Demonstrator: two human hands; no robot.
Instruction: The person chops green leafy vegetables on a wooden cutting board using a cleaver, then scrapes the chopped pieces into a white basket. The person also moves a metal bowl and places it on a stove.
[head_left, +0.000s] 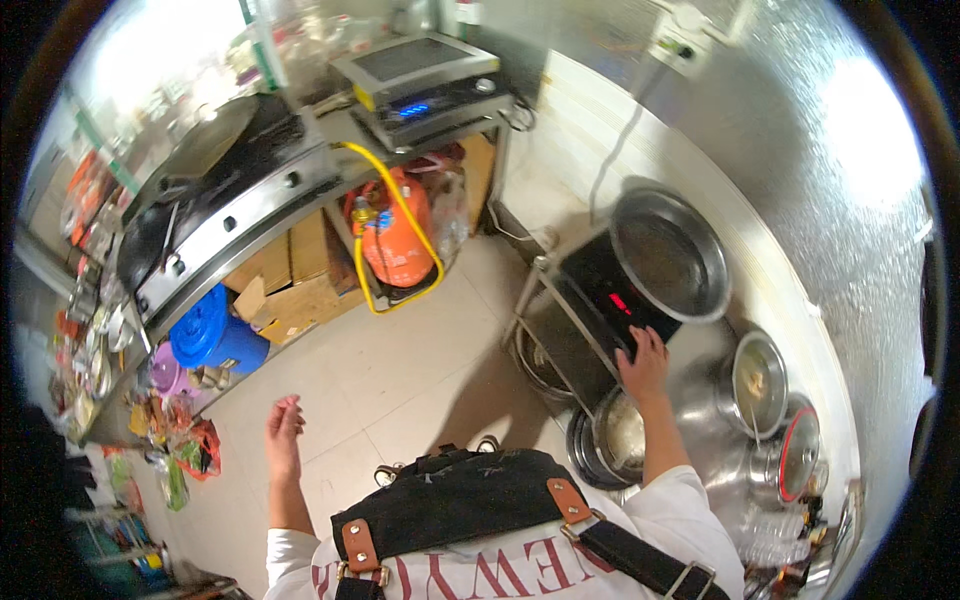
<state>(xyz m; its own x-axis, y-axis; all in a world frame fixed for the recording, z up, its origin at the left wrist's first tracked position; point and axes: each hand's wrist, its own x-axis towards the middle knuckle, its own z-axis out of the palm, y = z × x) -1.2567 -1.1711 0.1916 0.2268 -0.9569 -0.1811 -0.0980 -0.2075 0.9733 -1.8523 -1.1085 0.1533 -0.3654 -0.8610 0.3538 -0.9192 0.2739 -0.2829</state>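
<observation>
My right hand [646, 362] reaches out on the right with its fingers extended, the tips at the front edge of a black induction cooker [612, 285] whose red display is lit. The hand holds nothing. On the cooker's far part sits a wide, deep metal pan [670, 255], dark inside; I cannot make out what it contains. My left hand [285, 422] hangs in the air above the floor on the left, its fingers loosely bent and nothing visible in it.
Beside the cooker, a metal bench carries a steel pot [760, 383] and a red-rimmed lidded pot [799, 455]. A metal bowl [622, 430] sits below my right forearm. Across the floor are a griddle stove [235, 215], an orange gas cylinder [397, 235] with a yellow hose, and a blue bucket [215, 335].
</observation>
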